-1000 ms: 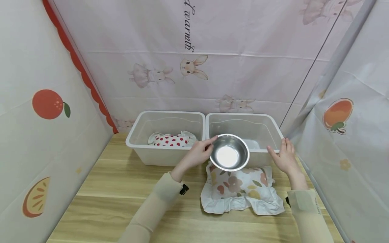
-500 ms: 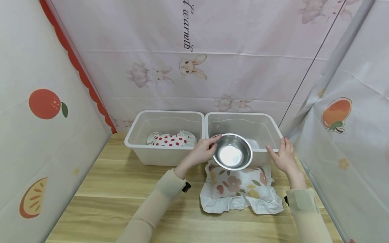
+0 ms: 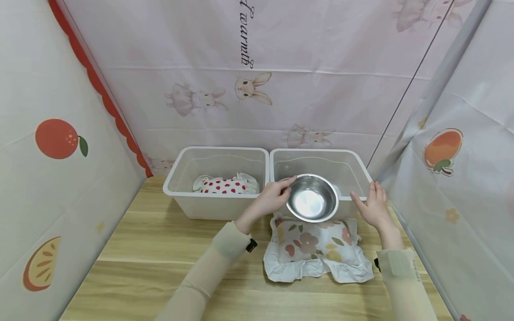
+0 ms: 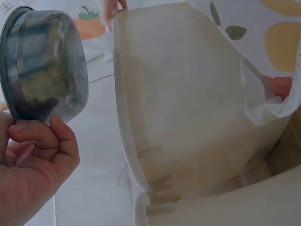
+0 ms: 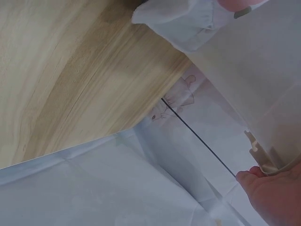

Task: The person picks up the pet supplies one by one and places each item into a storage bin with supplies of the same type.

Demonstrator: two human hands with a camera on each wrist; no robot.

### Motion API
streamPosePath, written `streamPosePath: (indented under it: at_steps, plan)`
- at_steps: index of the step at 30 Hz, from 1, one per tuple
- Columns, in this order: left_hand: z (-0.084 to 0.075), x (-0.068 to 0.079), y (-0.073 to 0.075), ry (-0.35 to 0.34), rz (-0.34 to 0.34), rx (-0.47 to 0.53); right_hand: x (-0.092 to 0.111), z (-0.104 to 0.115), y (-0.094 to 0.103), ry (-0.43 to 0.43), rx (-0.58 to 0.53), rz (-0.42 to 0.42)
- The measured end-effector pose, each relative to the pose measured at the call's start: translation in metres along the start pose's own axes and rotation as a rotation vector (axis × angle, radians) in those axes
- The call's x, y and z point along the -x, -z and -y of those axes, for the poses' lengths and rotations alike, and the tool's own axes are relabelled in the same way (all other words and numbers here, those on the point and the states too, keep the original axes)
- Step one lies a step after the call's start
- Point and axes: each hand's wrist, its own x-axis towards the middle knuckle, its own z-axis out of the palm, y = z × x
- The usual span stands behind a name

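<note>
Bowl [image 3: 312,198] held above the front rim of the right bin [image 3: 321,164]

The left hand [image 3: 272,197] pinches the metal bowl by its left edge, thumb and fingers clamped on the rim. The bowl is off the tabletop [image 3: 160,249], its inside facing the head camera, and the left wrist view shows a gap between it and the bin. The right hand [image 3: 374,208] rests on the bin's front right corner, fingers straight and together, thumb spread apart from them.

A floral cushion [image 3: 309,245] with a ruffled edge lies on the tabletop just in front of the right bin. Just beside that bin stands the left bin [image 3: 217,207], with a red-spotted cushion [image 3: 225,185] lying inside it. Behind both hangs a pale cloth [image 3: 313,102] printed with rabbits
</note>
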Motion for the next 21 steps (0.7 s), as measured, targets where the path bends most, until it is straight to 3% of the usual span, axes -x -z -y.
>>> streamPosePath:
  at_steps: [21]
  plan:
    - [-0.003,-0.017,-0.004,0.041,0.014,-0.015,0.0,-0.002,-0.002,0.006,-0.004,-0.014]
